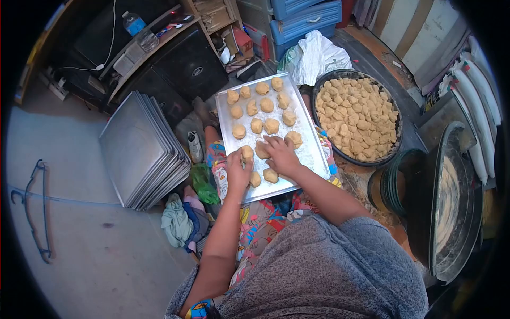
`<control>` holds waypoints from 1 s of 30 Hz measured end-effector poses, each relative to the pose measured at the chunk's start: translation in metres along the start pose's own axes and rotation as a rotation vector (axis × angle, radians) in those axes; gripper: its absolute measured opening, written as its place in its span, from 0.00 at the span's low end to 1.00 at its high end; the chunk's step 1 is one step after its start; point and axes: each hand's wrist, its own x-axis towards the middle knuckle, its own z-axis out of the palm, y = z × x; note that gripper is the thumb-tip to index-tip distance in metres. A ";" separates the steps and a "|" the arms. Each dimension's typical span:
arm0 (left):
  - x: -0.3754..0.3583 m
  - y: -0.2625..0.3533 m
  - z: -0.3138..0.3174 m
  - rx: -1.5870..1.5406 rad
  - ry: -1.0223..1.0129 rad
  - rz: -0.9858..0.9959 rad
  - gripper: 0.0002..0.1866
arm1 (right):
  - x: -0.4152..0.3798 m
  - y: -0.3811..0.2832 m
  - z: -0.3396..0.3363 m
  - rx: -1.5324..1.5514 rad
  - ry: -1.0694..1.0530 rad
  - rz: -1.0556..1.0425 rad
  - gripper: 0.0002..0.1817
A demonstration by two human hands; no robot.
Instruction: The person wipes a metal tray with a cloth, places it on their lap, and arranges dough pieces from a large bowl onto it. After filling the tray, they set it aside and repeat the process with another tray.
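A metal baking tray [312, 159] lies across my lap, with several rounded dough balls [271, 126] set in rough rows on it. My left hand [239, 171] is closed around a dough ball [247, 152] near the tray's left edge. Beside it, my right hand [283, 156] has its fingers curled over another dough ball [261, 150], which looks slightly flattened. Two smaller dough pieces [270, 175] sit closer to me, below my hands. The undersides of both held balls are hidden.
A large round black pan [399, 139] heaped with dough pieces stands at the right of the tray. Stacked metal trays [139, 154] lean at the left. Another big dark pan [467, 223] stands on edge at the far right. Clothes [177, 220] lie on the floor.
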 end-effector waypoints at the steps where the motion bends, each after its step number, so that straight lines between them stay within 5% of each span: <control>1: -0.004 0.005 -0.001 0.091 0.121 0.153 0.21 | -0.003 0.005 -0.001 0.032 -0.016 0.043 0.16; 6: -0.039 0.022 -0.014 0.130 -0.087 0.057 0.15 | -0.010 0.028 -0.006 0.018 -0.141 0.056 0.19; 11: -0.042 0.011 -0.008 0.034 -0.164 0.075 0.09 | -0.015 0.010 -0.020 0.167 0.096 -0.011 0.13; 15: -0.042 0.020 -0.018 0.123 -0.273 0.136 0.09 | -0.043 -0.007 -0.023 0.247 -0.228 -0.069 0.10; 19: -0.029 0.044 -0.011 0.163 -0.213 0.211 0.11 | -0.048 0.013 -0.040 0.395 0.012 -0.009 0.14; 24: 0.004 0.114 0.039 -0.058 -0.363 0.406 0.14 | -0.062 0.100 -0.071 0.379 0.387 0.516 0.22; 27: 0.030 0.154 0.092 -0.082 -0.525 0.565 0.15 | -0.103 0.189 -0.046 0.144 0.389 0.763 0.32; 28: 0.041 0.164 0.111 -0.090 -0.516 0.564 0.15 | -0.115 0.211 -0.043 0.097 0.238 0.954 0.40; 30: 0.058 0.180 0.147 0.113 -0.901 0.540 0.18 | -0.123 0.235 -0.044 0.039 0.074 1.130 0.49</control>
